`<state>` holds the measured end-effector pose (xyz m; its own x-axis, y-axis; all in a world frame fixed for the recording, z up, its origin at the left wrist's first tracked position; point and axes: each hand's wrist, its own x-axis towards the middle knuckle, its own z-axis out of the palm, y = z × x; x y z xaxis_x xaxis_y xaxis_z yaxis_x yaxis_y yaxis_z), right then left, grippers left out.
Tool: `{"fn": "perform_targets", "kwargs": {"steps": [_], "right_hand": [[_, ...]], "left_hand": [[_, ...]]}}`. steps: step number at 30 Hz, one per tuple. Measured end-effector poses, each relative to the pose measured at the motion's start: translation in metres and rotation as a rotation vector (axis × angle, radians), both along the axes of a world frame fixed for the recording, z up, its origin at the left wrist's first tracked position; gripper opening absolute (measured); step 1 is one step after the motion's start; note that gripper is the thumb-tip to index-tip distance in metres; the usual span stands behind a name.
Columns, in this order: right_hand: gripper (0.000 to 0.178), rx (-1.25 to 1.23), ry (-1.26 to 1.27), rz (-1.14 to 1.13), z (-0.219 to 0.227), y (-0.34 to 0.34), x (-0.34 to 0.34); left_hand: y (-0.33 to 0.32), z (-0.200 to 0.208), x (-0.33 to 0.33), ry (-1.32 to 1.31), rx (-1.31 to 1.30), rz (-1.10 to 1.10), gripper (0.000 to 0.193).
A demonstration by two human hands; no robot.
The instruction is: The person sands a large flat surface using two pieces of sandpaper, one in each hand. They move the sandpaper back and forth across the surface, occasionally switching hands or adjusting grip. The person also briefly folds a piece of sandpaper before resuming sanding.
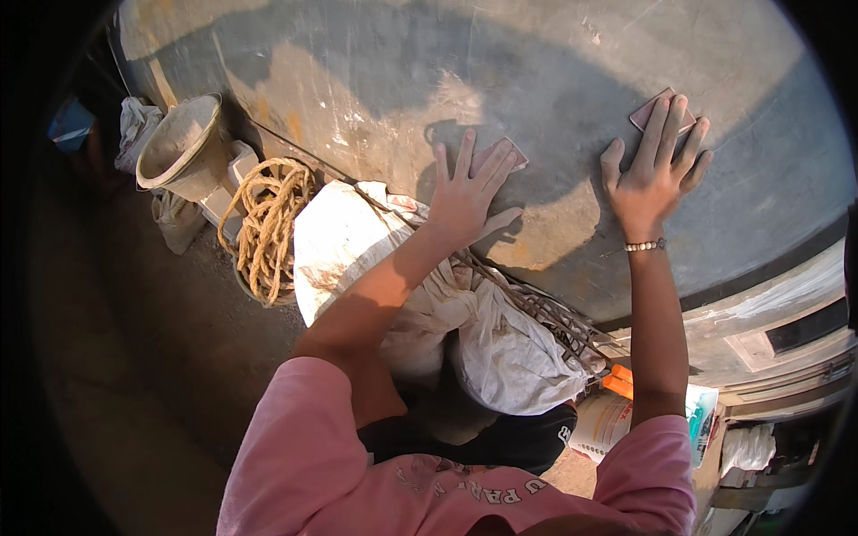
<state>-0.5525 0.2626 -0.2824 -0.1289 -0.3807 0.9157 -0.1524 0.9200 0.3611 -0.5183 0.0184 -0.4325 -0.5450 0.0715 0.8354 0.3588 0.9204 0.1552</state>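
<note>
Grey plaster-like wall fills the upper scene, and against it two reddish-brown squares lie flat: the left square beneath the fingers of the left hand, the right square, higher up, beneath those of the right hand. Neither grip closes round anything; on both sides the fingers spread apart, with thumbs out, and the squares seem to be kept in place by pressure alone. That is the likeliest weakness: if either palm eases off, or dust makes the face slick, a square could slip from under the fingertips and fall. The left square looks the more exposed, since the little finger lies clear of it; a drop there could end among the white sacks or the thin rods along the foot of the wall. Bare fingertips might also scrape the surface should a square slide out. Both arms reach across that clutter, so leaning farther could upset balance or bring a forearm onto the rods. Coiled rope and a bucket to the left would hinder a sidestep. Hard shadow across the wall could hide uneven patches, and the beaded bracelet might catch on roughness.
</note>
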Motion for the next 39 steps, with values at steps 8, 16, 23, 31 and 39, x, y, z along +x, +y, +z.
{"fn": "perform_targets", "kwargs": {"steps": [8, 16, 23, 31, 39], "right_hand": [[0.072, -0.022, -0.05, -0.057, -0.003, -0.001, 0.003], [0.064, 0.042, -0.061, -0.015, -0.029, 0.012, -0.009], [0.056, 0.543, -0.375, 0.12, -0.104, 0.031, 0.024], [0.066, -0.117, 0.002, -0.101, 0.027, 0.049, 0.008], [0.064, 0.599, -0.528, 0.188, -0.074, 0.052, 0.034]], "left_hand": [[-0.004, 0.027, -0.004, 0.085, 0.111, 0.269, 0.086], [0.003, -0.012, 0.006, -0.036, -0.223, -0.134, 0.075], [0.004, -0.006, -0.004, 0.08, -0.143, 0.006, 0.071], [0.014, -0.001, 0.01, -0.025, -0.123, 0.038, 0.073], [0.003, -0.009, 0.005, 0.005, -0.134, 0.061, 0.068]]}}
